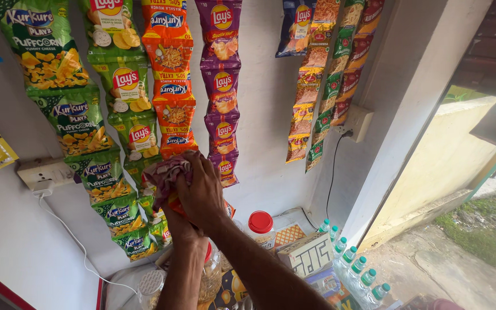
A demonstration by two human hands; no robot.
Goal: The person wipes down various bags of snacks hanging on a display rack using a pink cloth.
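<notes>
Head view: a crumpled pinkish cloth (165, 172) is pressed by the right hand (202, 192) against an orange snack packet (174, 117) in the strips hung on the white wall (265, 103). The fingers are curled shut over the cloth. The left hand (180, 227) lies beneath, mostly hidden, so its grip cannot be told (it seems to steady the lower packets). The wiping is judged best done with light, downward strokes, each packet backed from below so the strip is not torn from its hanger. A red-lidded jar (260, 227) and capped water bottles (354, 267) stand below.
</notes>
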